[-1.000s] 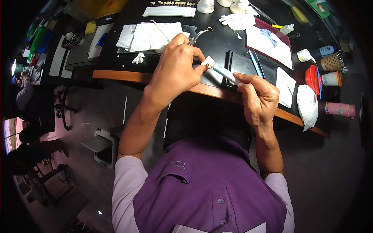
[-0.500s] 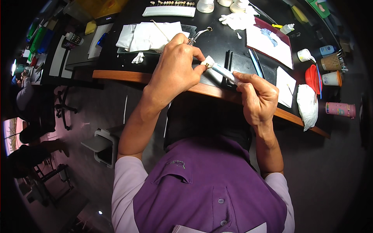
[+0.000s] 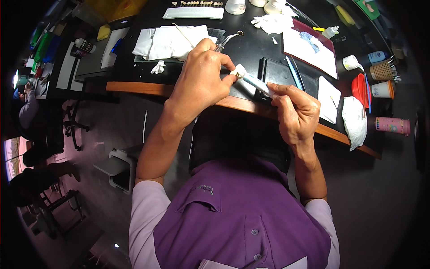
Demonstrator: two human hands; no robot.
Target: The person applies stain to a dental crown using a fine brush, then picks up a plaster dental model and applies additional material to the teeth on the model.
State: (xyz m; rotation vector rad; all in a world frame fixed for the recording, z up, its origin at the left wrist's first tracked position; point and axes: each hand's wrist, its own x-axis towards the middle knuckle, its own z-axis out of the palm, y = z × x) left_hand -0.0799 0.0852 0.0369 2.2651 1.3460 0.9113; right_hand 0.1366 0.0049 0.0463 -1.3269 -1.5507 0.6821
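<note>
Beyond the table's front edge, my left hand (image 3: 204, 74) is closed, its thumb and index finger pinching a small whitish piece with a gold-coloured part (image 3: 238, 71). My right hand (image 3: 299, 109) grips a slim light-blue and white pen-like tool (image 3: 257, 83). The tool's far end meets the whitish piece; I cannot tell what its tip is like. Just past my left knuckles, a curved metal instrument with a ring end (image 3: 230, 39) shows; my hand partly hides it, so whether I touch it is unclear.
White tissues (image 3: 179, 42) lie beyond my left hand, with a crumpled scrap (image 3: 158, 67) nearby. A black tray (image 3: 280, 74) sits behind the tool. A paper-covered red board (image 3: 309, 47), red bowl (image 3: 359, 90) and cups stand right. A row of tooth-coloured samples (image 3: 197, 4) lies at the back.
Both hands hold nearly the same pose. The whitish piece and the pen-like tool have shifted only very slightly.
</note>
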